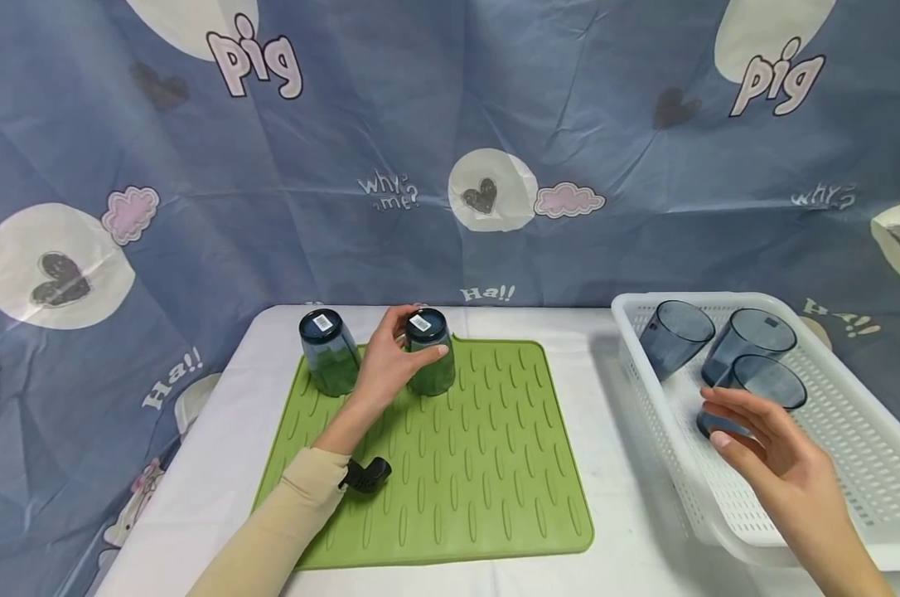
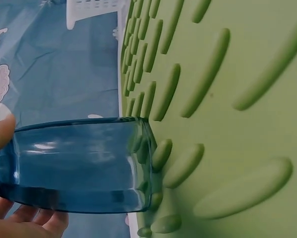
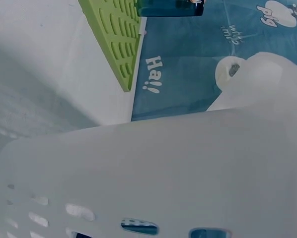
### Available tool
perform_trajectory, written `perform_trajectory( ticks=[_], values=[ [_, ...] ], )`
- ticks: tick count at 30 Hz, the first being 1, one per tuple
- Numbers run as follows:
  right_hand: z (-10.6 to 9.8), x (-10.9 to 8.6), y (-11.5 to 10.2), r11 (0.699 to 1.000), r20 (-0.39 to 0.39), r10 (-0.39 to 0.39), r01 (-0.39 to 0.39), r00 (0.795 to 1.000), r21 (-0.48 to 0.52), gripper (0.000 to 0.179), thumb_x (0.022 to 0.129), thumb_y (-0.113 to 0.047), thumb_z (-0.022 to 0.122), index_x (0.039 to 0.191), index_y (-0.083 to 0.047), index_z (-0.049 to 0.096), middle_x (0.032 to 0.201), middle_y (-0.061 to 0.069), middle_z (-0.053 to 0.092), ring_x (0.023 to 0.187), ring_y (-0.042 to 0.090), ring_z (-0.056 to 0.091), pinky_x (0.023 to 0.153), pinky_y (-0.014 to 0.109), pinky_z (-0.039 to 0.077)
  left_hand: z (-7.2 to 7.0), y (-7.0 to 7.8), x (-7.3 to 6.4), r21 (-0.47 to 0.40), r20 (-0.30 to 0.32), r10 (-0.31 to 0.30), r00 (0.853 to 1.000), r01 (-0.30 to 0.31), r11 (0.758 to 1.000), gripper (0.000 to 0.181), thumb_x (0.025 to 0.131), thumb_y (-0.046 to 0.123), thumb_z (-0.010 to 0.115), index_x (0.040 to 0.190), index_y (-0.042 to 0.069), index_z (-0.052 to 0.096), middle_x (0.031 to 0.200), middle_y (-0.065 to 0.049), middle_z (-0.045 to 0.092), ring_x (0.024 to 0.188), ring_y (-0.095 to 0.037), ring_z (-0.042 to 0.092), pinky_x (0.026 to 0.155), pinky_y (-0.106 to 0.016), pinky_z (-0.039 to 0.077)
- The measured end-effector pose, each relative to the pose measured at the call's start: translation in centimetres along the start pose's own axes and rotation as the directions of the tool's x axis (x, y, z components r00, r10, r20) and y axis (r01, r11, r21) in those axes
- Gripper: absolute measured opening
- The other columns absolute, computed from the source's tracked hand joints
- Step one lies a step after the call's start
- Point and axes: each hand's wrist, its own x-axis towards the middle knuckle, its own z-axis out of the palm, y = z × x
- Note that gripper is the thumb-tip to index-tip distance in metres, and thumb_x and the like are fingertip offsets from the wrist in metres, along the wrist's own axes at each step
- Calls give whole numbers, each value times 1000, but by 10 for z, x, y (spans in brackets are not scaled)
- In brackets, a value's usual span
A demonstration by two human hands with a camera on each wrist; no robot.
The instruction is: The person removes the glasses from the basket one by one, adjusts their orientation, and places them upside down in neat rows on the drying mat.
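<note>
Sleeved left hand [image 1: 390, 361] wraps fingers round an inverted blue tumbler [image 1: 429, 352] at back of green ribbed drying mat [image 1: 450, 464], base up, long axis vertical, beside a second upturned tumbler [image 1: 329, 352], likely to drain. At rt, right hand [image 1: 771, 448], fingers spread, hovers over a tilted tumbler [image 1: 763, 390] in white basket [image 1: 853, 464].

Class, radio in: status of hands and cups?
Left hand grips upturned cup on mat. Right hand open, reaching near basket cup. Nothing blocking.
</note>
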Motion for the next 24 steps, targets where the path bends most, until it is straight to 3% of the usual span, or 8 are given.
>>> perform_trajectory(
  ticks=[14,24],
  values=[
    [1,-2,3,1000,-9,-14,14,1000,-3,49,90,19,56,138,11,45,136,17,54,125,18,51,96,17,44,0,2,-1,-21,18,3,1000,-2,1000,73,84,20,81,144,13,40,143,-3,45,134,-23,41,112,-43,33],
    [0,1,-1,1000,-16,-2,2,1000,-13,50,90,19,56,138,11,45,137,21,51,125,18,52,98,19,44,-4,14,-7,45,7,47,999,-47,998,70,82,29,82,141,16,46,142,0,48,134,-23,40,112,-51,31]
  ],
)
